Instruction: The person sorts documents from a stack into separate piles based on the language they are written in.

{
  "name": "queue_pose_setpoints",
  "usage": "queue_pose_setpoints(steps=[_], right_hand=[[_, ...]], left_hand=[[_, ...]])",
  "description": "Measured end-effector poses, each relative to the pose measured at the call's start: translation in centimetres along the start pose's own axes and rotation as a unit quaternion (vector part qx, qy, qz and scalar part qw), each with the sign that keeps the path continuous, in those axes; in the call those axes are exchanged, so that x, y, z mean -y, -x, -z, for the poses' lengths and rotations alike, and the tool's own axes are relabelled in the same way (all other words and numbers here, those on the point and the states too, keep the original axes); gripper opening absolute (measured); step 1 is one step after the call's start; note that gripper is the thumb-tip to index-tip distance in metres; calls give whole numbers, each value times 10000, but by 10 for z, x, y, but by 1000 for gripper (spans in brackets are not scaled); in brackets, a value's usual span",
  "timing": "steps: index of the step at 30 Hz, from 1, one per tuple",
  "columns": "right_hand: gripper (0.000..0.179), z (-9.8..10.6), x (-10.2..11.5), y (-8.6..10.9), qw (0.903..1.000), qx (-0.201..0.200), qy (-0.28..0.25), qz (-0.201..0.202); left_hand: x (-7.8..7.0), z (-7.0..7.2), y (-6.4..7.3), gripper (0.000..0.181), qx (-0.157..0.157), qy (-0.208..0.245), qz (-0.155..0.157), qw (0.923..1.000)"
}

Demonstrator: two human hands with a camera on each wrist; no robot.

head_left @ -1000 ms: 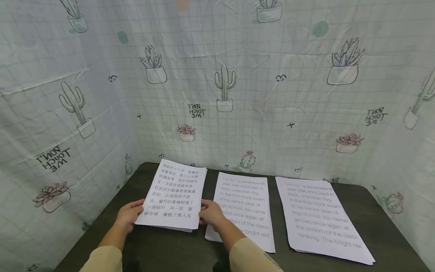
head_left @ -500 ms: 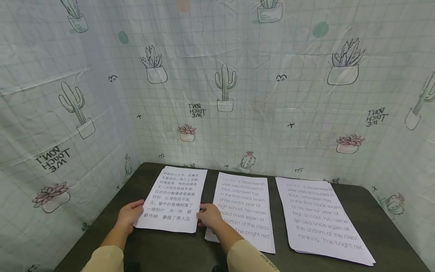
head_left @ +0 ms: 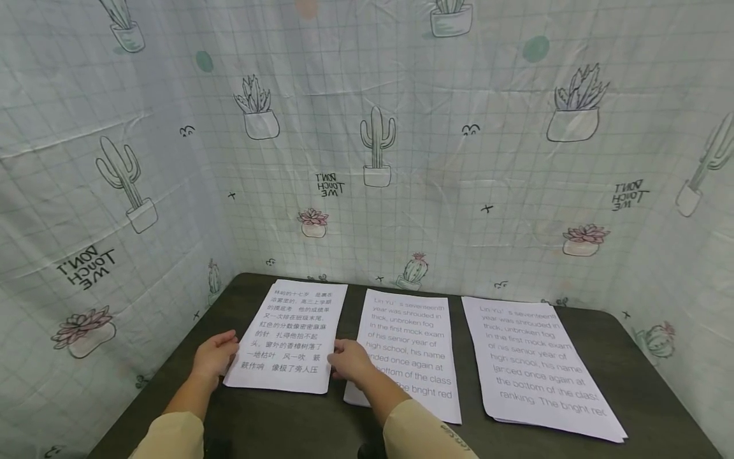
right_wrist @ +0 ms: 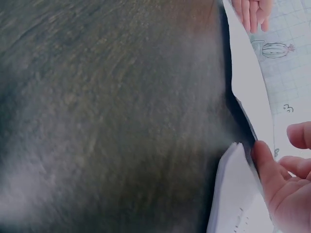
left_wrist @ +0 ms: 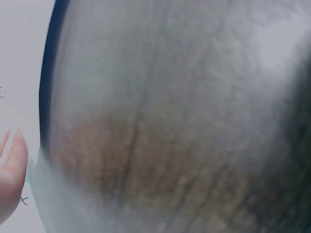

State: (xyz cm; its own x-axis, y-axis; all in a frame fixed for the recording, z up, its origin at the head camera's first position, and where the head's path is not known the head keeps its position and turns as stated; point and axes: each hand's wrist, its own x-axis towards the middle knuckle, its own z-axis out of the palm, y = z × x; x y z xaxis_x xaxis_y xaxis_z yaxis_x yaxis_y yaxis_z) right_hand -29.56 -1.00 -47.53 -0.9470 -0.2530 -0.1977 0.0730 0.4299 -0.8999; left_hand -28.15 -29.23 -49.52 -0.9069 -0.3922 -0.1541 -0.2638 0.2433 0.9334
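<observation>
Fingers relaxed and gripping nothing, the left hand [head_left: 212, 358] and right hand [head_left: 351, 363] flank a paper stack [head_left: 283, 338] at eight and four o'clock. Dark table [head_left: 281, 424] beneath; cactus-print cloth [head_left: 436, 153] at twelve. The stack lies flat, white, Chinese-printed.

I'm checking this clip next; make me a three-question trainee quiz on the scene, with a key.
1. How many paper piles lie on the table?
2. True or false: the pile between the two hands shows English text.
3. In the head view, which pile does the right forearm partly hide: (a) left, (b) middle, (c) right?

Key:
1. Three.
2. False; the left pile, between left hand and right hand, shows Chinese characters.
3. (b), the middle pile.
</observation>
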Motion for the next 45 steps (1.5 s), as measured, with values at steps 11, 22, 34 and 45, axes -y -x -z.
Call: queue_pose_setpoints(steps=[11, 22, 34, 45], right_hand=[[54, 27, -4, 5, 9987, 256, 155, 423], [57, 61, -18, 16, 9988, 277, 197, 357], [56, 100, -24, 28, 9998, -40, 136, 156], [55, 132, -40, 42, 9984, -550, -109, -75]], left_hand=[[-25, -14, 5, 52, 263, 162, -101, 9995], [-44, -52, 17, 54, 916, 430, -253, 9945], [-58, -89, 30, 55, 1449, 733, -408, 9859], [-66, -122, 42, 52, 1785, 794, -609, 9788]])
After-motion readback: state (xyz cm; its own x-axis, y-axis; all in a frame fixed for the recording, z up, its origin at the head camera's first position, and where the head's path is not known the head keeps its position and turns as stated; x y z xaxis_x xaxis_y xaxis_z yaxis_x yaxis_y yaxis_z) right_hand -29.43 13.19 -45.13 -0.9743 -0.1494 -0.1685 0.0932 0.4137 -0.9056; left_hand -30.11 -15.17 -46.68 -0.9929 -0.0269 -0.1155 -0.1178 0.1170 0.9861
